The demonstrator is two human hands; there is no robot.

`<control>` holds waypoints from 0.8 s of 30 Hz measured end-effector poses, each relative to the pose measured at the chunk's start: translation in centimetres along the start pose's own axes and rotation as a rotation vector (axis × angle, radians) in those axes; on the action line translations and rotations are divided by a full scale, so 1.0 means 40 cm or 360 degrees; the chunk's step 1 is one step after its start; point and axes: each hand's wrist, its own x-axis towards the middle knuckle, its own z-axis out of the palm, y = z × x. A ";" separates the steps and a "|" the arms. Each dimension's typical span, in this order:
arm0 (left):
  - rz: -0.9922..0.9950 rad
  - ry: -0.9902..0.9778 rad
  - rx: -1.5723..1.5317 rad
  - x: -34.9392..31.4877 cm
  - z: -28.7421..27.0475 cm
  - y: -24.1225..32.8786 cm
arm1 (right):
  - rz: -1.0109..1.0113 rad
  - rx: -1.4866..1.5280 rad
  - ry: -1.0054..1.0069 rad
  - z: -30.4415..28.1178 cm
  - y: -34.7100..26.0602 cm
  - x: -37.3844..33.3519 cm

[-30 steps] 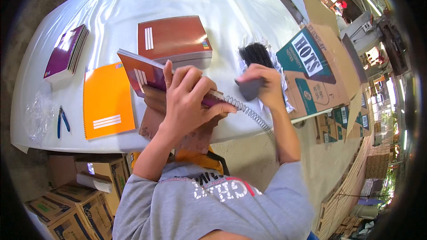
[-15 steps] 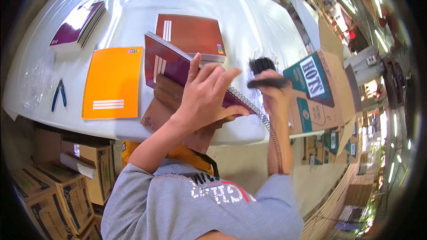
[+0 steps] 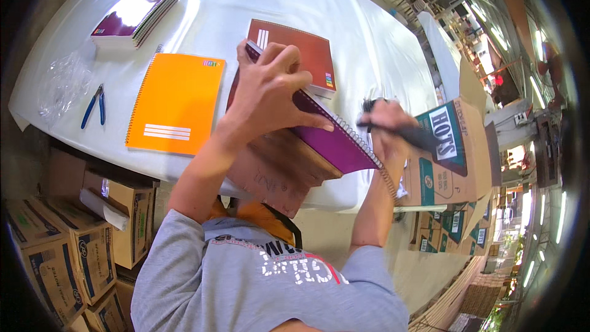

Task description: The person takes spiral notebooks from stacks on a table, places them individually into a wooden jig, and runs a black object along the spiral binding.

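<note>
My left hand (image 3: 267,89) grips a purple notebook (image 3: 353,150) by its upper edge, thumb stretched along the cover, holding it tilted. Along the notebook's edge runs a wire spiral (image 3: 347,128), whose loose end sticks out past the corner over my right forearm. Beneath it stands a brown wooden-looking support (image 3: 279,163) at the table's near edge. My right hand (image 3: 388,115), smeared by motion, is closed around a long dark object (image 3: 410,135) whose kind I cannot make out. Black bristly-looking pieces (image 3: 367,106) lie just behind that hand, partly hidden.
An orange spiral notebook (image 3: 175,101) lies left, a brown notebook stack (image 3: 301,49) behind the support. Farther left are purple notebooks (image 3: 135,18), blue-handled cutters (image 3: 94,107) and clear plastic wrap (image 3: 64,86). An open carton (image 3: 439,178) stands right; more cartons (image 3: 49,264) are at lower left.
My left hand has shifted along the purple notebook and now wraps its upper edge. The dark object in my right hand has swung toward the carton. The whole view has shifted slightly.
</note>
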 end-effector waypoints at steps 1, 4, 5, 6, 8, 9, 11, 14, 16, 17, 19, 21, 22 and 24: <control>-0.0010 0.0030 -0.0017 0.001 0.005 0.001 | -0.0497 0.0825 -0.0280 0.001 0.001 0.006; -0.0008 0.0092 -0.0059 0.007 0.014 0.003 | -0.0376 -0.0026 -0.0034 -0.030 -0.017 0.033; 0.0004 0.0140 -0.0054 0.009 0.016 0.002 | -0.0333 -0.0260 0.0127 -0.042 -0.026 0.037; 0.0002 0.0137 -0.0015 0.007 0.015 0.002 | -0.0515 0.0371 0.0205 -0.046 -0.026 0.044; 0.0031 0.0197 -0.0064 0.001 0.010 0.001 | -0.0726 0.0681 0.0203 -0.046 -0.030 0.041; 0.0025 0.0184 -0.0072 -0.005 0.006 0.001 | -0.0644 0.0565 -0.0004 -0.044 -0.031 0.039; 0.0039 0.0191 -0.0088 -0.014 -0.003 0.000 | -0.0204 0.0191 -0.0352 -0.016 -0.021 0.024; 0.0049 0.0186 -0.0075 -0.022 -0.010 -0.001 | 0.0108 -0.0291 -0.0159 0.014 -0.008 0.011; 0.0051 0.0162 -0.0050 -0.022 -0.013 -0.002 | 0.0033 0.0150 0.0030 0.020 -0.004 0.016; 0.0060 0.0180 -0.0090 -0.021 -0.014 -0.004 | -0.0157 0.0245 -0.0268 0.020 -0.004 0.020; 0.0083 0.0170 -0.0135 -0.018 -0.015 -0.005 | -0.0163 -0.0117 -0.0464 0.013 -0.008 0.033; 0.0102 0.0223 -0.0094 -0.017 -0.015 -0.003 | 0.0131 -0.0309 -0.0066 0.015 -0.004 0.045; 0.0062 0.0186 -0.0094 -0.019 -0.014 -0.002 | 0.0367 -0.0327 0.0186 0.019 0.000 0.047; 0.0028 0.0151 -0.0114 -0.021 -0.012 0.000 | -0.0445 0.0435 -0.0298 0.026 0.006 0.053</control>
